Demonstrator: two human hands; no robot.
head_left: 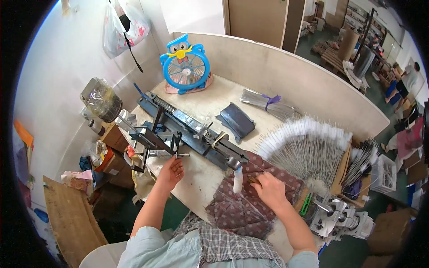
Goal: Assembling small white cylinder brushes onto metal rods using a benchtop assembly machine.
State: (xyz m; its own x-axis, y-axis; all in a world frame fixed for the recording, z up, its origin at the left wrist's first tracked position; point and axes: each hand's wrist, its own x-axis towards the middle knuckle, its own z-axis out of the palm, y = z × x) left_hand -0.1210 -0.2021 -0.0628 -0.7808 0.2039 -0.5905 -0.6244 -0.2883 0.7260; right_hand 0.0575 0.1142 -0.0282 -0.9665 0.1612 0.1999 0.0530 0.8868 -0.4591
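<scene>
My left hand (171,173) is raised at the near side of a dark metal bench fixture (154,138), palm partly showing and fingers curled. Its fingertips meet at a small metal part of that fixture; what lies between them is too small to make out. My right hand (271,189) is closed over a brown dotted cloth (232,205), with a small brass-coloured piece (254,180) between thumb and fingers. Left of it, a handle wrapped in white (238,180) points down from the near end of a long metal rail machine (192,127).
Thin wire brushes with white tips (304,152) fan out at the right, beside a motorised metal device (342,219). Farther back are a dark pouch (237,121), a tied wire bundle (268,102) and a blue fan (186,69). A low partition (286,67) borders the table.
</scene>
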